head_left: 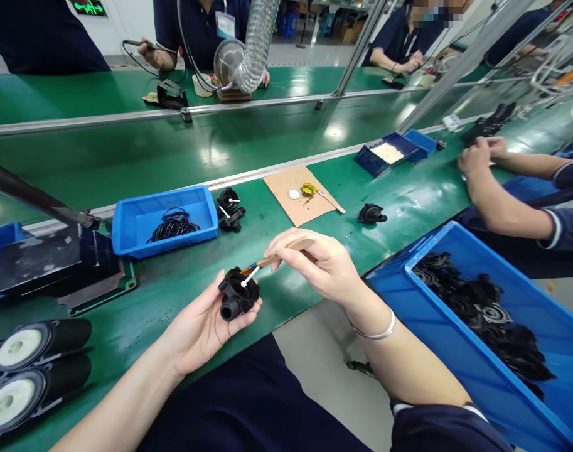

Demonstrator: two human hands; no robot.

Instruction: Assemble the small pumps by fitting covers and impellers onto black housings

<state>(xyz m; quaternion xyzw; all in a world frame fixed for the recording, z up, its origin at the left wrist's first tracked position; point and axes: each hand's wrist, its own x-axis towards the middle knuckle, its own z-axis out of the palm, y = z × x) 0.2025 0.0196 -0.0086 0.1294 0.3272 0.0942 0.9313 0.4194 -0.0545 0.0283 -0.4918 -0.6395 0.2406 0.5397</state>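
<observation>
My left hand point(199, 333) holds a round black plastic pump housing point(233, 309) from below, its pipe stub facing me. A thin white shaft point(251, 275) sticks up out of its cavity. Between the fingers of my right hand point(326, 263) is a small brush point(266, 260) with a wooden handle. The brush's tip reaches into the housing's open side; the bristles are mostly hidden. Beyond my hands lies a tan board point(281, 194) bearing a yellow dish point(307, 189), a white disc point(294, 194) and a second brush point(332, 201).
A blue tray point(126, 232) contains black rubber rings point(176, 225). Two more housings point(230, 210) stand beside it, another point(371, 214) to the right. A blue bin point(437, 314) of black parts is at my right. Cylindrical parts point(20, 370) lie left. A co-worker's hands point(477, 157) work at right.
</observation>
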